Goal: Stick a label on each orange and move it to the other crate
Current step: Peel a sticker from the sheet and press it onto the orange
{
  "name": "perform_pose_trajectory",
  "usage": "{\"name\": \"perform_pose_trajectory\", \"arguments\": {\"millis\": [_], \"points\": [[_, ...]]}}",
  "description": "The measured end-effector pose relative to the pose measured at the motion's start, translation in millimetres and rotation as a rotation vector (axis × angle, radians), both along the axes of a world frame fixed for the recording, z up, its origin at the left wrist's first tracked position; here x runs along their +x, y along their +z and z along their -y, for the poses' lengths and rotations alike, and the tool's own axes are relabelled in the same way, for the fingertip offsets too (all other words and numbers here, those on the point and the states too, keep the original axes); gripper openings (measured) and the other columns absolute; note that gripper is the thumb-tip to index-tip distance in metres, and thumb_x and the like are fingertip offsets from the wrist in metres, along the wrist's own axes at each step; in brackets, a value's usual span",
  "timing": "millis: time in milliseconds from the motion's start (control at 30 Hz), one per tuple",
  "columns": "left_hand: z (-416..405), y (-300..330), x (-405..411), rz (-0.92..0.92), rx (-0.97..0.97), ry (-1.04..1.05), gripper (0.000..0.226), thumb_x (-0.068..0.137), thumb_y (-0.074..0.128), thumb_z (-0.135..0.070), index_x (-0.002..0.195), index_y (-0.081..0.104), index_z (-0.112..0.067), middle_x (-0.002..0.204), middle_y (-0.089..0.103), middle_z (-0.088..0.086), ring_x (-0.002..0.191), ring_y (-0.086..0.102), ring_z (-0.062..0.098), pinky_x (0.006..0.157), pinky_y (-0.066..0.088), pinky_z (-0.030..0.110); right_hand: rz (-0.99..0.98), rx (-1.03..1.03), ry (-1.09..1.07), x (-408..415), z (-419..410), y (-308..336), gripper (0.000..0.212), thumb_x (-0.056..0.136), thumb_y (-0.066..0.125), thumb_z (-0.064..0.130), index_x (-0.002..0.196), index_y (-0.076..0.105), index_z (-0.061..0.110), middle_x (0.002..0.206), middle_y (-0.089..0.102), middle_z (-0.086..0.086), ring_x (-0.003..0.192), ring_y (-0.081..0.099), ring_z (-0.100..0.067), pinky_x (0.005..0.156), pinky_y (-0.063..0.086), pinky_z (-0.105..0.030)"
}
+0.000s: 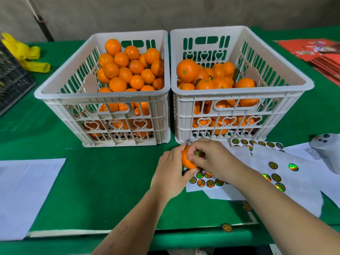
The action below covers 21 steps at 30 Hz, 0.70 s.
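Orange (186, 160): gripped in curled left hand (172, 173) fingers near table's (103, 181) front edge, before right crate (239, 92). Right hand (211, 159) fingertips pinched sticker (197, 153) onto it.

A fruit-packing station: orange-filled crates (103, 92) and label sheets (287, 162) on green-clothed table (103, 181).

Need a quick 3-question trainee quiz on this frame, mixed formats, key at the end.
1. True or false: the left hand holds an orange.
2. The right hand's fingers press what onto it? A) label B) paper C) tape
3. Which crate shows labelled oranges: left crate or right crate?

Key: 1 true; 2 A; 3 right crate.
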<state>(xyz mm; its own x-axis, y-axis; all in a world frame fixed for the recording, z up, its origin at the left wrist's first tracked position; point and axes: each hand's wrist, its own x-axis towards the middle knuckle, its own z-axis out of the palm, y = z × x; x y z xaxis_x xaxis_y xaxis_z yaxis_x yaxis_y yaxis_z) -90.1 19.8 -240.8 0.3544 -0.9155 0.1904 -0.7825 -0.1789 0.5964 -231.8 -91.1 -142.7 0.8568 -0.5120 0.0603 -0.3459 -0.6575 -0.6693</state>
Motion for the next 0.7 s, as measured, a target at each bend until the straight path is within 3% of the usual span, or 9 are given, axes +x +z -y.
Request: {"name": "perform_pose_trajectory", "arguments": {"millis": [167,267,400,533,633,700], "points": [[1,0,-1,-0.011,0.012,0.008,0.081,0.088,0.07,-0.058,0.152,0.025,-0.036,0.138,0.05,-0.008,0.122,0.037,0.013,0.106,0.036,0.033,-0.233,-0.179,-0.018,11,-1,10,0.013,0.096,0.065,0.024,0.101,0.054,0.02,0.104,0.057,0.0,0.097,0.054,-0.02,0.079,0.047,-0.035],[1,2,-3,-0.009,0.005,0.015,0.083,0.088,0.07,-0.063,0.152,0.023,-0.039,0.139,0.049,-0.009,0.122,0.038,0.012,0.104,0.033,0.031,-0.271,-0.119,-0.123,15,0,16,0.025,0.095,0.067,0.028,0.108,0.046,0.023,0.099,0.058,-0.002,0.086,0.056,-0.02,0.065,0.043,-0.033],[0,4,-4,-0.016,-0.005,0.028,0.084,0.086,0.069,-0.069,0.152,0.024,-0.041,0.138,0.05,-0.01,0.121,0.039,0.011,0.104,0.035,0.031,-0.35,-0.118,-0.177,12,10,21,0.029,0.089,0.075,0.038,0.096,0.055,0.02,0.088,0.058,0.002,0.08,0.054,-0.016,0.058,0.035,-0.03],[0,4,-3,0.005,-0.001,0.017,0.083,0.086,0.067,-0.07,0.151,0.024,-0.041,0.139,0.05,-0.01,0.123,0.038,0.011,0.106,0.036,0.032,-0.263,0.139,-0.124,2,24,19,0.023,0.09,0.077,0.036,0.083,0.059,0.023,0.081,0.064,0.0,0.07,0.057,-0.011,0.061,0.041,-0.028],[0,4,-3,-0.005,-0.006,0.015,0.083,0.086,0.067,-0.07,0.151,0.023,-0.042,0.139,0.05,-0.01,0.122,0.036,0.009,0.105,0.035,0.031,-0.209,0.346,-0.112,-2,24,9,0.024,0.093,0.073,0.036,0.091,0.057,0.019,0.09,0.068,-0.015,0.072,0.057,-0.016,0.069,0.049,-0.036],[-1,5,-3,-0.009,-0.01,0.016,0.084,0.087,0.068,-0.069,0.151,0.021,-0.043,0.138,0.05,-0.01,0.122,0.035,0.009,0.104,0.035,0.03,-0.174,0.365,-0.122,-2,20,2,0.03,0.091,0.073,0.041,0.094,0.054,0.019,0.087,0.065,-0.009,0.073,0.056,-0.015,0.069,0.049,-0.036]]}}
